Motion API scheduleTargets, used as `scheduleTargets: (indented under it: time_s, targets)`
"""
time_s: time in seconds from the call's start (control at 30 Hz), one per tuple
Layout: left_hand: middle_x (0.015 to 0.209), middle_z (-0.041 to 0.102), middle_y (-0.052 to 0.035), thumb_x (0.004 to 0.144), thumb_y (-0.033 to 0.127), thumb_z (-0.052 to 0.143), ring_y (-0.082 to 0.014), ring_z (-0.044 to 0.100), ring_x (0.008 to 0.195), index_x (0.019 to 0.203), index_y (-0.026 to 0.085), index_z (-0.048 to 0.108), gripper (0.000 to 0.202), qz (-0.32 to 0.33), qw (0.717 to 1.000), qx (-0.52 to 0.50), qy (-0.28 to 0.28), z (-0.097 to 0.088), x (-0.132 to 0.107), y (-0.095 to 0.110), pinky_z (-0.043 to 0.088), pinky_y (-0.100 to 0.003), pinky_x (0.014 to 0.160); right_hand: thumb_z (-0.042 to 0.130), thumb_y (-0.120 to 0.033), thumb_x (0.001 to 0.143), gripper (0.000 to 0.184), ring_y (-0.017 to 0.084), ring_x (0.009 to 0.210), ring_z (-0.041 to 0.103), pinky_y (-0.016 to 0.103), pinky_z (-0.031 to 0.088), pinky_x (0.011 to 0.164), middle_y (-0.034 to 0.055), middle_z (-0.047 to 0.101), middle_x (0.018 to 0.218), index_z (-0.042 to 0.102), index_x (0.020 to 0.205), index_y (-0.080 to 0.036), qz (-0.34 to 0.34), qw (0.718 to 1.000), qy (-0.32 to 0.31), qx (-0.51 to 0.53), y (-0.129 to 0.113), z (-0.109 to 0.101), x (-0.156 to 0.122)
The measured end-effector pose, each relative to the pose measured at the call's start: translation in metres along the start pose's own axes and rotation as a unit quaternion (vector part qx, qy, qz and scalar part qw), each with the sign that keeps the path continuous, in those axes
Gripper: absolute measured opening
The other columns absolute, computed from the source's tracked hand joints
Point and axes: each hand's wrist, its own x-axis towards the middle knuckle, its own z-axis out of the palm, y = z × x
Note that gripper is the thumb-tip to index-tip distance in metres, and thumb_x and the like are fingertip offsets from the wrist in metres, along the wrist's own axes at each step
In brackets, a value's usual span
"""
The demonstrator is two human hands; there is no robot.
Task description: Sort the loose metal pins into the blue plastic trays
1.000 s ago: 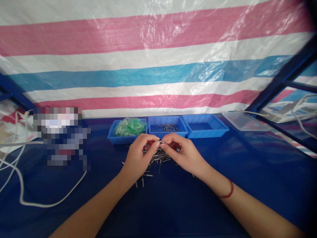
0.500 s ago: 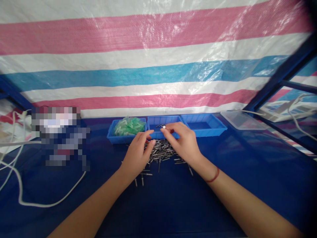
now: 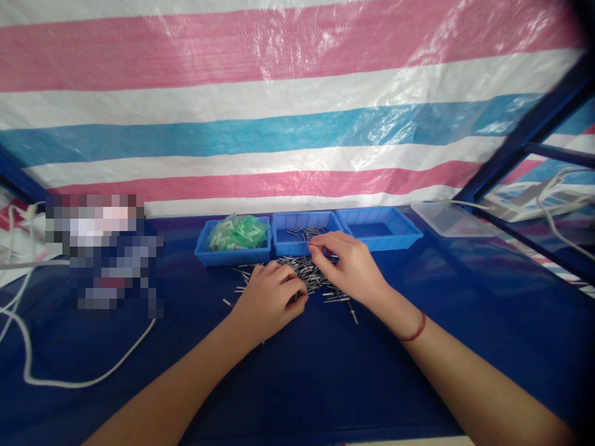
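Note:
A loose pile of pop rivets point(image 3: 307, 272) lies on the dark blue table in front of the bins. My left hand point(image 3: 274, 297) rests over the pile's left part, fingers curled down towards the thumb; what sits between them is hidden. Just over the front rim of the middle blue bin point(image 3: 279, 248), my right hand point(image 3: 346, 263) holds thumb and forefinger together, and anything in that pinch is too small to make out. Several pop rivets point(image 3: 307, 233) lie inside this bin. One stray rivet point(image 3: 354, 313) is near the right wrist.
Left of the middle bin stands a blue bin point(image 3: 199, 253) with green plastic bags of white parts point(image 3: 239, 232). A third blue bin point(image 3: 395, 243) adjoins on the right, beside a clear plastic lid point(image 3: 450, 222). White cables point(image 3: 88, 384) run along the left; striped sheeting point(image 3: 242, 142) hangs behind.
My left hand has moved down and right onto the rivet pile, its fingers curling in. My right hand stays near the middle bin, where more rivets now show. The view has shifted slightly.

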Motion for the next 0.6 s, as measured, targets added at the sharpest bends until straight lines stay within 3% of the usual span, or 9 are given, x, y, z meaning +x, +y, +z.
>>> scheduleTargets:
  time_s: [0.2,0.4,0.6]
  targets:
    - [0.094,0.062,-0.0023,0.092,0.032,0.052,-0.0205,0.052,0.09,0.089,0.022,0.065,0.017,0.004,0.997,0.067,-0.03,0.006,0.001,0.004,0.034,-0.035,0.072,0.048,-0.018,0.089,0.015,0.018,0.076,0.06,0.031,0.045,0.075,0.0041,0.066,0.078,0.063,0.085,-0.016,-0.024,0.998,-0.048,-0.013,-0.008,-0.001,-0.002]
    - [0.097,0.06,-0.0069,0.096,0.024,0.044,-0.0233,0.053,0.087,0.096,0.016,0.059,0.017,-0.034,0.987,0.155,-0.001,0.0,0.0,0.001,0.036,-0.036,0.069,0.045,-0.03,0.094,0.025,0.016,0.073,0.06,0.026,0.043,0.068,0.0047,0.063,0.075,0.063,0.084,-0.017,-0.048,0.981,-0.184,-0.028,-0.016,-0.006,-0.004]
    - [0.092,0.063,-0.0043,0.098,0.022,0.036,-0.0212,0.057,0.087,0.096,0.017,0.056,0.021,-0.048,0.996,0.068,0.029,-0.009,0.001,-0.01,0.039,-0.036,0.077,0.043,-0.024,0.094,0.02,0.016,0.08,0.061,0.026,0.042,0.071,0.0052,0.066,0.084,0.062,0.09,-0.018,-0.037,0.976,-0.214,-0.026,-0.019,-0.001,-0.006]
